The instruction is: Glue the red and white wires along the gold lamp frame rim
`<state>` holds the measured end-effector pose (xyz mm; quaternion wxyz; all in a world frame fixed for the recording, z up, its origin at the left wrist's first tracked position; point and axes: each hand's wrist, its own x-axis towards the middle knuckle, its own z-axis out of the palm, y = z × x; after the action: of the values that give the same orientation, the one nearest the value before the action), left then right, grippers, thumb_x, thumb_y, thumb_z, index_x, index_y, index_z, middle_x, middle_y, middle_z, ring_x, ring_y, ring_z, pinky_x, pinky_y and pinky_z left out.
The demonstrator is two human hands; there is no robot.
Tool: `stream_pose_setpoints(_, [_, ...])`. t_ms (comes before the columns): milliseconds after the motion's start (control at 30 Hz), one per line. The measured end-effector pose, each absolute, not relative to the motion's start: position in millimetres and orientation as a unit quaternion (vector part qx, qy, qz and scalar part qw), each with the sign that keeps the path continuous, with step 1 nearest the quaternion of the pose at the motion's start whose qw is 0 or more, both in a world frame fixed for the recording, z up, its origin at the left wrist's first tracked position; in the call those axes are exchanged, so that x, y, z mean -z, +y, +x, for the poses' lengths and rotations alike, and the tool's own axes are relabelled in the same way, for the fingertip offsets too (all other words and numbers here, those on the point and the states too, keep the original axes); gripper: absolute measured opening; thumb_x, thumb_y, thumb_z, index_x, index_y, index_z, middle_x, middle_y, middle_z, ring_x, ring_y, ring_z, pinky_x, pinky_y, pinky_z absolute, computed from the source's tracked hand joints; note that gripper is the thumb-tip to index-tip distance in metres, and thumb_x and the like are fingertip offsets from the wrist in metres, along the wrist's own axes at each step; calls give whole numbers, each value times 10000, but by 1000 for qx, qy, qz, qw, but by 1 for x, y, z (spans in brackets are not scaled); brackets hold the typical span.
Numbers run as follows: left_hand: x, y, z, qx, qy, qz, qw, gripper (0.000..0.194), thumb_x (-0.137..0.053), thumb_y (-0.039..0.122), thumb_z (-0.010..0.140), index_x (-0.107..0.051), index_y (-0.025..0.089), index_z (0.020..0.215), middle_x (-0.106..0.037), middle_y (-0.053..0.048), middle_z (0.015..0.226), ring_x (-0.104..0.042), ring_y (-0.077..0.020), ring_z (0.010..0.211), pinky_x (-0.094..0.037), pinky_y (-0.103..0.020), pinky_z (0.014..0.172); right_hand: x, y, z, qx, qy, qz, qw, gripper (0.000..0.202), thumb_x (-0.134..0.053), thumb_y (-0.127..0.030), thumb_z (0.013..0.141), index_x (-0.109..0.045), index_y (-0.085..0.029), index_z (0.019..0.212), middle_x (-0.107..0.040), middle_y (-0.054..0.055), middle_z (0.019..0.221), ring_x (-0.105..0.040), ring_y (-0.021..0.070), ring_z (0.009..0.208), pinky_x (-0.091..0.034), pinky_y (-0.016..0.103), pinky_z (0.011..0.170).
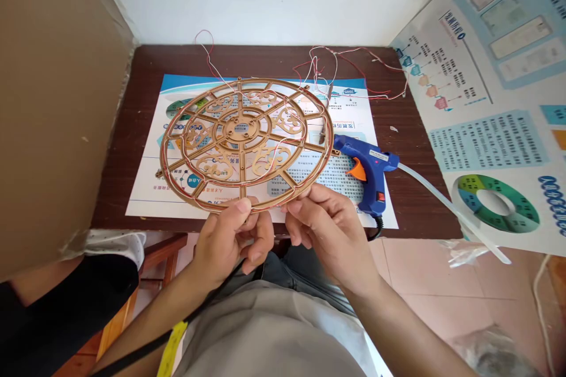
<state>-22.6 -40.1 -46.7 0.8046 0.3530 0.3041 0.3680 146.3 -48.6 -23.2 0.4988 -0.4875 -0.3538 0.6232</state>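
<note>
Left hand [223,241] and right hand [336,232] both pinch the near rim of the gold frame [251,131] — it's over the printed sheet [145,197] on the desk [119,153]. Grip lightly, keep loose wires [315,65] unsnagged — fingers clear of the glue gun's [374,168] nozzle.

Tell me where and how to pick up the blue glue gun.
Best by its handle, probably from the right: the glue gun lies flat, handle toward the person, orange trigger facing left, barrel end close to the golden frame.
</note>
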Motion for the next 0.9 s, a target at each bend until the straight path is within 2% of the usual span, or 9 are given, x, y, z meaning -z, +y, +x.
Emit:
stream_pose_setpoints(133, [46, -40, -22, -359, 313, 355, 804, 591, -596, 706, 1021, -382, 265, 690, -441, 63, 496, -323, -98, 347, -273, -267, 361, 26, -54, 147, -627, -372, -479, 489, 207, -817, -394, 921, -745, -214, 850, -661, -39, 527, -471, 95, 412, -383, 214, 404])
stream_pose_setpoints(300, [47, -40, -23, -360, 309, 356, 805, 583, -580, 706, 1017, -357, 275, 695, -445, 56, 502, -357, -114, 358, -269, -261, 364, 31, -60, 147, -624, -375, -474, 495, 310, -851, -523, 953, -796, -218, 957, -641, -49, 524, -457, 98, 416, -412, 215, 402])
stream_pose_setpoints(567, [47, -38, -24, -352, 295, 360, 812, 602, -620, 684, 1020, -352, 264, 681, -475, 55, 520, -353, -95, 352, -267, -240, 342, 34, -60, 145, -618, -366, -479, 504, 389, -856, -560, 960, -730, -220, 822, -616, -49, 497, -429, 87, 421, -343, 213, 421])
stream_pose_setpoints(733, [46, -38, -25, -343, 301, 362, 813, 617, -602, 712, 1011, -360, 264, 663, -428, 55, 496, -344, -98, 344, -254, -248, 337, 32, -60, 146, -628, -373, -467, 500, 381, -862, -572, 958, -743, -220, 869, -633, -51, 503, -392, 82, 400, -324, 215, 401])
stream_pose_setpoints(900, [45, -39, -24, -343, 309, 365, 808, 627, -599, 711, 1022, -384, 253, 650, -424, 52, 493, -336, -93, 349, -280, -258, 357, 31, -59, 149, -635, -382, -450, 498, 416, -856, -592, 959, -698, -229, 831, -650, -43, 508, -360, 73, 381, -268, 213, 371])
